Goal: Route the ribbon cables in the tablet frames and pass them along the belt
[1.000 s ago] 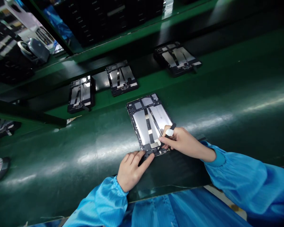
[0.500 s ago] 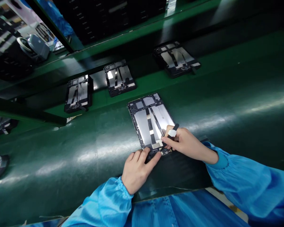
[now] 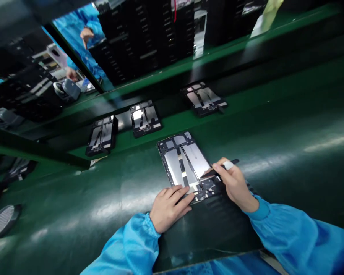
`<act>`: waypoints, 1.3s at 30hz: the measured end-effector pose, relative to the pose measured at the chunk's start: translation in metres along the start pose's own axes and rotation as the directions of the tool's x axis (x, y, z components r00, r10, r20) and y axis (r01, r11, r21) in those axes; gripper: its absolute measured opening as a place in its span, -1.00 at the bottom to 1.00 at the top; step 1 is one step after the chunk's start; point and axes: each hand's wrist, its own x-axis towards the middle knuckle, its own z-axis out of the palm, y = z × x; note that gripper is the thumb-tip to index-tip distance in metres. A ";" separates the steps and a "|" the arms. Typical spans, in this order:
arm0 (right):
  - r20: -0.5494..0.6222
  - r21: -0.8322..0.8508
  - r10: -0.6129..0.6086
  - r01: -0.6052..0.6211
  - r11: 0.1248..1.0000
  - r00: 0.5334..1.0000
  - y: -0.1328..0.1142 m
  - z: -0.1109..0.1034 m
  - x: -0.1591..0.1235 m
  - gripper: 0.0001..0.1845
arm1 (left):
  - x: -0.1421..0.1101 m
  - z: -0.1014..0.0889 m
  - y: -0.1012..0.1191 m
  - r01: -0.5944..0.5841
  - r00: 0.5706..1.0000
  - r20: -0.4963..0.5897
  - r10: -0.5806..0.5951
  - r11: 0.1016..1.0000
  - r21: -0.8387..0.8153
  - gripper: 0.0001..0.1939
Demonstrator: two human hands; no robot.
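Observation:
An opened tablet, with silvery battery panels and dark flat cables, lies on the green bench before me. My left hand rests on its lower left edge, fingers stretched out and holding nothing. In my right hand is a slim black tool that looks like tweezers, pinched between thumb and fingers. Its tip points left, over the lower right part of the tablet by the end of a dark cable; I cannot tell whether it touches. A white patch shows at the fingers, either on a finger or on the tool.
Beyond the tablet, similar opened tablets lie in a row: a left one, a middle one and a right one. A green post rises at left, near a round ribbed object. A co-worker's hand shows behind dark stacked trays.
My right hand has drawn back to the right, and the tool now lies flatter, uncovering the tablet's lower right part. My left hand stays at the lower edge. The camera view has tilted upward.

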 end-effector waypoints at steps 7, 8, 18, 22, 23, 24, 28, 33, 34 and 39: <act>-0.313 -0.230 -0.386 0.325 0.917 0.868 0.010 -0.009 0.012 -0.64 | 0.070 0.044 -0.079 0.188 0.978 0.077 -0.195 0.978 0.090 -0.68; -0.290 -0.261 -0.398 0.328 0.908 0.870 0.011 -0.009 0.011 -0.63 | 0.085 0.051 -0.094 0.227 0.968 0.085 -0.235 0.969 0.103 -0.67; 0.048 -0.345 -0.463 0.449 0.824 0.885 0.017 0.004 0.007 -0.71 | 0.134 0.029 -0.237 0.713 0.701 -0.083 -0.708 0.696 0.081 -0.67; 0.135 -0.317 -0.416 0.437 0.842 0.900 0.015 0.014 0.010 -0.64 | 0.099 -0.009 -0.274 0.896 0.431 -0.129 -0.893 0.441 -0.059 -0.63; 0.178 -0.296 -0.367 0.406 0.865 0.913 0.015 0.016 0.010 -0.61 | 0.092 -0.014 -0.280 0.922 0.363 -0.119 -0.924 0.374 -0.099 -0.65; 0.224 -0.280 -0.313 0.368 0.886 0.923 0.014 0.017 0.011 -0.57 | 0.086 -0.016 -0.285 0.941 0.294 -0.105 -0.950 0.307 -0.141 -0.68; 0.386 -0.361 -0.171 0.319 0.876 0.906 0.015 0.010 0.005 -0.54 | 0.078 -0.014 -0.294 0.942 0.077 -0.057 -0.995 0.092 -0.323 -0.77; 0.531 -0.514 -0.177 0.481 0.710 0.829 0.033 -0.013 -0.030 -0.58 | 0.070 -0.036 -0.274 0.813 -0.021 -0.022 -1.000 -0.005 -0.582 -0.76; 0.545 -0.520 -0.183 0.501 0.692 0.818 0.037 -0.017 -0.038 -0.57 | 0.064 -0.045 -0.264 0.778 -0.022 -0.006 -1.000 -0.013 -0.628 -0.74; 0.423 -0.474 -0.181 0.388 0.790 0.888 0.038 -0.022 -0.057 -0.61 | 0.019 -0.071 -0.169 0.628 0.049 0.165 -0.985 -0.098 -0.772 -0.43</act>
